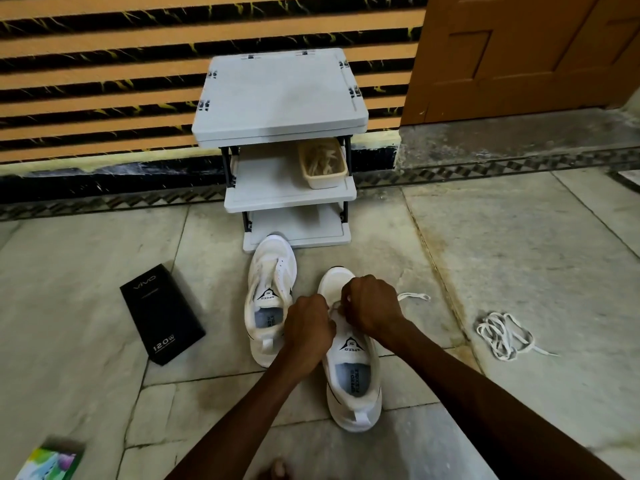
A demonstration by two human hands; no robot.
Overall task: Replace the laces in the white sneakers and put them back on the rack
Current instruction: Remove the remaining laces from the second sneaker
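Forearms point(467, 386) reach over the grey stone floor point(86, 271) to the near white mesh sneaker point(353, 375). The left grip point(308, 327) and right grip point(369, 306) both pinch its flat white lace point(414, 296) at the eyelets. A loose white lace bundle point(502, 336) lies well to the right. The second white sneaker point(270, 296) stands just beside, toe at the grey plastic rack point(280, 98), whose middle shelf holds a beige basket point(323, 180).
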